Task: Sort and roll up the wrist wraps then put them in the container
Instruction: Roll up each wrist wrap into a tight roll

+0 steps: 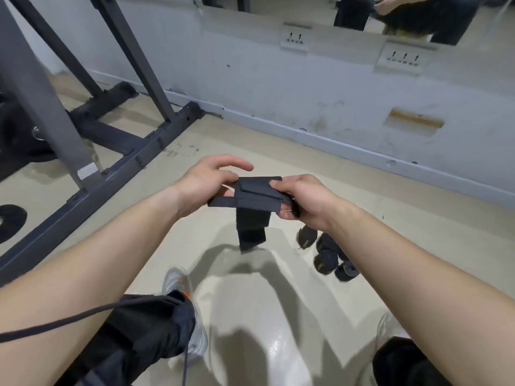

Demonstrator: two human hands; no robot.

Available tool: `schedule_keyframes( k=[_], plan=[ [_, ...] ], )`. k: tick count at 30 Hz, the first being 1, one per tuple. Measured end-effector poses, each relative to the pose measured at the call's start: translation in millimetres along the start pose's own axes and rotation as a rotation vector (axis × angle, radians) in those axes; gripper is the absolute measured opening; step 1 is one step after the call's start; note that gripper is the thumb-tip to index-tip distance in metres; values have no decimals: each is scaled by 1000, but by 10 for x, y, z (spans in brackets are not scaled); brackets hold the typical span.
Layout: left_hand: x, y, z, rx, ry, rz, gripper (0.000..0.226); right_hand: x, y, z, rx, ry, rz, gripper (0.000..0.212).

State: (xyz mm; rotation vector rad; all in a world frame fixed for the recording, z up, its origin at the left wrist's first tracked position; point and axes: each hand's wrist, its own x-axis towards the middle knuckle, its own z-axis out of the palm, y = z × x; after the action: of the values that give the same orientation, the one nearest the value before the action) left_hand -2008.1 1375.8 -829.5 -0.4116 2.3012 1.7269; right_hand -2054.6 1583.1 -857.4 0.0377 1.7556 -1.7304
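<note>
A black wrist wrap (252, 203) is held in the air between both hands, folded over itself at the top, with its free end hanging down. My right hand (302, 200) pinches the wrap's right end between thumb and fingers. My left hand (207, 182) supports the left end from beneath, its index finger and thumb stretched out above. Several rolled black wraps (326, 256) lie on the floor below my right forearm. No container is in view.
A dark steel rack frame (125, 162) stands on the floor at left, with a black weight plate (11, 222) beside it. A white wall (306, 87) with sockets and a mirror runs across the back. My shoes (178, 282) and dark trousers are below.
</note>
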Motion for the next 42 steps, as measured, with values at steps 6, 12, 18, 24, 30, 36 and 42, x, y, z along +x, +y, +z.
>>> schedule_keyframes(
  k=[6, 12, 18, 24, 30, 36, 42],
  plan=[
    [-457, 544, 104, 21, -286, 237, 42, -754, -482, -253, 247, 50, 36, 8],
    [-433, 614, 570, 246, -38, 576, 21, -1079, -388, -513, 274, 95, 192, 15],
    [-236, 379, 888, 64, -44, 365, 26, -1002, -190, -635, -220, 149, 152, 41],
    [-155, 443, 997, -198, -53, 191, 42, -800, -120, -828, -18, 223, -213, 33],
    [-107, 474, 1076, -384, 11, 80, 36, -707, -44, -881, 303, -162, -244, 69],
    [-87, 436, 1097, -412, 89, 98, 30, -676, -8, -815, 215, 15, -295, 26],
    [-156, 493, 1113, -459, 101, 191, 5, -707, -11, -777, 274, 76, -279, 26]
  ],
)
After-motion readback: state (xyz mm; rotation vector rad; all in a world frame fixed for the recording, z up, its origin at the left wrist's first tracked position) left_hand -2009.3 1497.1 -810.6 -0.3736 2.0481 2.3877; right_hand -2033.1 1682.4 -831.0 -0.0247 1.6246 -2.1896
